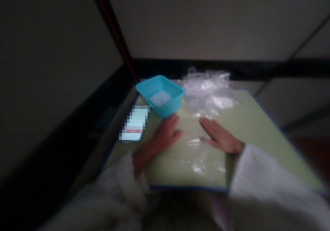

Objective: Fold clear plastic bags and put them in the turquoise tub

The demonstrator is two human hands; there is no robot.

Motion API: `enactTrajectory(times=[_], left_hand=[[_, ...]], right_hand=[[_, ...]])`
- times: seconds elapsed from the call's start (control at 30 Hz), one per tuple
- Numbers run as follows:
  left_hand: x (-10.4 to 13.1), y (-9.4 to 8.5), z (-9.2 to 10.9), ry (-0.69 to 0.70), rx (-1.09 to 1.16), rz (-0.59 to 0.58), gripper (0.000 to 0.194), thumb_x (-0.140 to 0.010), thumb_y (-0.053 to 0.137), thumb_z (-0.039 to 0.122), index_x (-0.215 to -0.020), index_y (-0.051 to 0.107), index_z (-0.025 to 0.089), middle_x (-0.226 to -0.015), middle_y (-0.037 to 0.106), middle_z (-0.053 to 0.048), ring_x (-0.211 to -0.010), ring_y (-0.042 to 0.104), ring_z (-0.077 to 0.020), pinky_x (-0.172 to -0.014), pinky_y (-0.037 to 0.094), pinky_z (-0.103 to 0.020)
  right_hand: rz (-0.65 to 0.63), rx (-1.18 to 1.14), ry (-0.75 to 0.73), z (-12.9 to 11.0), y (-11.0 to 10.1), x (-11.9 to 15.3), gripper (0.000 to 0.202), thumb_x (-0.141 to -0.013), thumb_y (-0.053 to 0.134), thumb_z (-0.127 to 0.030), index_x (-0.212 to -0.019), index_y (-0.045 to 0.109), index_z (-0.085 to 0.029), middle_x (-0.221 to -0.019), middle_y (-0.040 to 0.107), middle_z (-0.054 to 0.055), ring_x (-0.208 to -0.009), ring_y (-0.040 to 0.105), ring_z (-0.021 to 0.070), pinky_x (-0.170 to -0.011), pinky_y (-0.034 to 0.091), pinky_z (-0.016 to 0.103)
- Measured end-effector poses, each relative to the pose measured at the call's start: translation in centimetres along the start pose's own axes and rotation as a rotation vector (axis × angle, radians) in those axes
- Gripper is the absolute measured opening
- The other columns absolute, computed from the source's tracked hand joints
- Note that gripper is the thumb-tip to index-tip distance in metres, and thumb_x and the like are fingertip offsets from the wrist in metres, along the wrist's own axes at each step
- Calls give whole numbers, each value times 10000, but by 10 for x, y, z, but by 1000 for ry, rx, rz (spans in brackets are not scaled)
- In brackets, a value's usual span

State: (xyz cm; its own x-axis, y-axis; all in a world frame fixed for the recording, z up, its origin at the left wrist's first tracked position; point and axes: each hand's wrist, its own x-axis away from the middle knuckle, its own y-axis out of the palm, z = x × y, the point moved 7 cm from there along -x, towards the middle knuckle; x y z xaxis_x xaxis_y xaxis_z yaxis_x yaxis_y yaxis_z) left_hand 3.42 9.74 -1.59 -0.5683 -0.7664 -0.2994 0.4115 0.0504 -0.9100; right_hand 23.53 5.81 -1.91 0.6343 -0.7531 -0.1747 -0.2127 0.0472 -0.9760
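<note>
A clear plastic bag (199,155) lies flat on the pale green tabletop (255,121), its surface catching the light. My left hand (167,131) rests on the bag's left side, fingers stretched out and thumb apart. Across from it, my right hand (220,134) lies on the right side with its fingers extended. Both palms face down, and neither hand grips anything. Just beyond my left fingertips stands a turquoise plastic basket (174,103) with something whitish in its bottom; blur hides what that is.
A heap of crumpled clear plastic bags (208,90) sits at the back, right of the basket. Near the left edge lies a lit, pixelated phone-like screen (135,122). Pale panels (219,21) rise behind the table, which has a dark blue edge.
</note>
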Motion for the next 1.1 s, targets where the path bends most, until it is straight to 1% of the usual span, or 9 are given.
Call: enactTrajectory(times=[0.17,0.37,0.5,0.6,0.7,0.8,0.9,1.0,1.1], left_hand=[[-4,-13,-21,-154,34,157,401,-897,449,343,-1216,511,109,-1278,547,-143,-1216,488,-258,-1046,389,-435],[-8,-7,-26,-164,66,131,410,-889,465,304,-1219,505,64,-1292,527,-167,-1240,464,-251,-1071,369,-407],[-8,-14,-23,-114,46,205,362,-876,497,291,-1179,539,96,-1247,566,-141,-1208,489,-247,-1047,394,-422],[-4,-25,-6,-59,22,238,312,-863,515,261,-1122,577,99,-1212,587,-138,-1168,514,-248,-1037,403,-420],[3,-27,26,9,29,199,299,-868,491,237,-1129,580,121,-1215,589,-122,-1160,520,-236,-1034,412,-412],[12,-15,66,113,51,87,354,-902,422,244,-1204,540,102,-1275,553,-142,-1220,485,-227,-1048,405,-380],[18,4,96,187,26,-49,441,-900,392,238,-1300,450,62,-1380,458,-167,-1311,395,-229,-1103,332,-370],[22,18,104,218,-18,-146,524,-898,412,289,-1346,380,19,-1444,365,-190,-1369,299,-237,-1133,258,-356],[24,24,95,222,-69,-185,607,-911,407,396,-1389,321,32,-1483,294,-178,-1395,236,-249,-1142,209,-380]], right_hand=[[60,-74,-4,-3,-9,-1,703,-944,279,-539,-1489,-48,-238,-1533,200,120,-1387,233,272,-1113,238,496],[90,-109,4,-4,-11,-2,700,-941,318,-527,-1496,18,-223,-1528,227,111,-1383,245,281,-1115,241,503],[120,-165,44,-11,-17,0,713,-933,339,-535,-1496,33,-221,-1526,231,112,-1376,262,285,-1103,263,518],[155,-182,97,-28,-23,7,735,-927,359,-533,-1498,33,-203,-1520,240,134,-1373,268,295,-1088,295,523],[185,-151,94,-54,-22,17,775,-919,368,-545,-1497,-4,-185,-1529,195,154,-1386,227,303,-1088,293,528],[196,-119,87,-73,-12,27,850,-889,396,-593,-1495,-11,-156,-1527,185,177,-1389,210,315,-1084,300,530],[181,-90,80,-79,2,32,936,-847,405,-660,-1491,21,-100,-1510,210,215,-1386,206,335,-1076,306,537],[160,-42,69,-77,9,35,970,-830,397,-688,-1483,54,-58,-1489,246,244,-1382,217,340,-1078,296,536],[145,4,65,-74,11,36,962,-836,398,-680,-1483,52,-59,-1489,248,240,-1384,218,326,-1085,289,515]])
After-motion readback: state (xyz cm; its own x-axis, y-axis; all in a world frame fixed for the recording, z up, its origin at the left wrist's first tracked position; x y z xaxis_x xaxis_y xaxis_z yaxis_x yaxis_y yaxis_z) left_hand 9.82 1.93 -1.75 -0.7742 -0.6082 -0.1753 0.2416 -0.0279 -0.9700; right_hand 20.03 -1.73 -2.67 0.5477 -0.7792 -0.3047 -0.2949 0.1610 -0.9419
